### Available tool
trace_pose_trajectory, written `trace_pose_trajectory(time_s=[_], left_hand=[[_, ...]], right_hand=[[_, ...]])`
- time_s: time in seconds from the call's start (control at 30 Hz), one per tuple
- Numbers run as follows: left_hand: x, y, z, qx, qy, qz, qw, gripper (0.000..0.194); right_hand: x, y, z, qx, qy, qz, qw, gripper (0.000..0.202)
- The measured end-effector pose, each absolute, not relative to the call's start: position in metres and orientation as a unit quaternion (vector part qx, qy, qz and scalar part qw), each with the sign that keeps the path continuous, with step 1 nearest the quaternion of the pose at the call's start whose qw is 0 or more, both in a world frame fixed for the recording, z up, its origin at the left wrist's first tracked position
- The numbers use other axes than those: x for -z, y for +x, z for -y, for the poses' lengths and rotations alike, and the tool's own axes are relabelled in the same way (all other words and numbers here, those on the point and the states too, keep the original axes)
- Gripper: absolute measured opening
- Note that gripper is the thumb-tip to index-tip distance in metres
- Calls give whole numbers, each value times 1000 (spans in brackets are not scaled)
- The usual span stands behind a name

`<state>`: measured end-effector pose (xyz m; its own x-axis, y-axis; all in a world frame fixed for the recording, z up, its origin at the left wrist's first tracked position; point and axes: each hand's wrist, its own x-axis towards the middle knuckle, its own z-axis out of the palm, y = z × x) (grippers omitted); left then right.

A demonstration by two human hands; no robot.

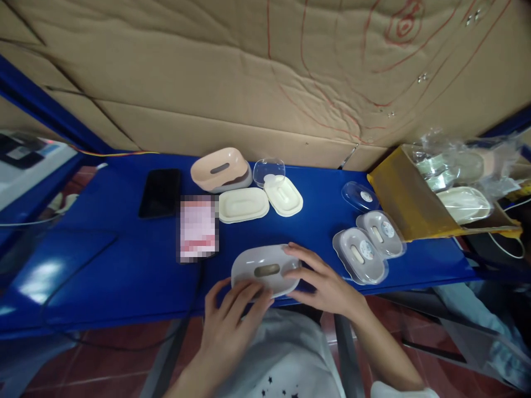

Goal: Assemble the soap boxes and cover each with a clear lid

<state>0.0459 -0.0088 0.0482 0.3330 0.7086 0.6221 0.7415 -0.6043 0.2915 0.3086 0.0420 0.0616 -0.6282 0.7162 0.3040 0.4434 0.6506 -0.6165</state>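
Observation:
A grey oval soap-dish part with a slot in its middle lies at the near edge of the blue table. My left hand grips its near left rim with fingers curled over the edge. My right hand holds its right end, fingers spread along the rim. Both hands are on this one piece.
Behind it lie a pink dish, two cream parts, a clear lid, a black phone and a blurred card. Two finished grey dishes and a lid sit right, beside a yellow box of bagged parts.

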Motion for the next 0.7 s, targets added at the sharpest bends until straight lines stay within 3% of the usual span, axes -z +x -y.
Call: trace_pose_trajectory(time_s=[0.2,0.57,0.7], left_hand=[[-34,43,12,330,-841,429,-14,25],[-20,25,8,314,-864,393,-7,34],[-19,22,4,298,-875,381,-5,35]], right_hand=[[-56,313,-49,-249,-348,854,297,26],[-40,311,-27,-104,-358,898,234,24],[-52,314,-27,-106,-361,901,215,28]])
